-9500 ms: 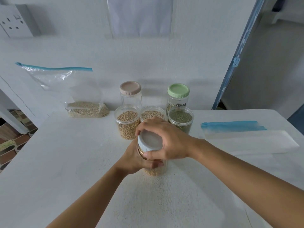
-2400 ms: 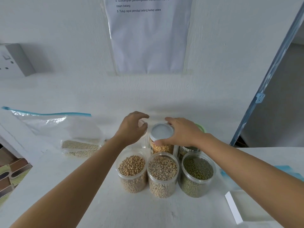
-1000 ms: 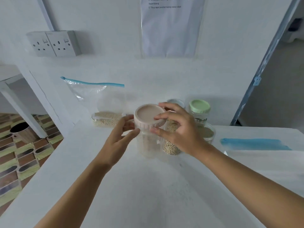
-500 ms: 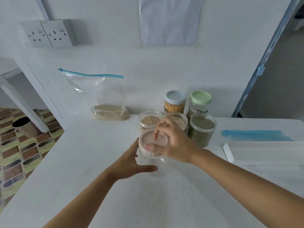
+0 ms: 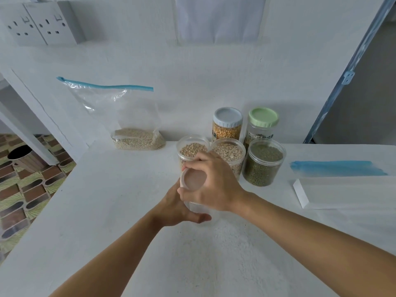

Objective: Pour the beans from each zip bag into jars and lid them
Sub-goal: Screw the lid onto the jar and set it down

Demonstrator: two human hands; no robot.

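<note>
White table (image 5: pixel 107 211): my right hand (image 5: pixel 214 185) curls its fingers (image 5: pixel 197 162) round the pink lid (image 5: pixel 192 179); my left hand (image 5: pixel 175 209) grips the clear jar (image 5: pixel 197 207) beneath.

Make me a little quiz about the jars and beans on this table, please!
1. True or false: the standing zip bag has beans in it.
2. The left hand holds a clear jar. What colour lid does the right hand grip at its top? A green, B pink, C blue.
3. Fill in: ___ open jars of beans stand behind the hands.
Key: 1 true; 2 B; 3 three.
</note>
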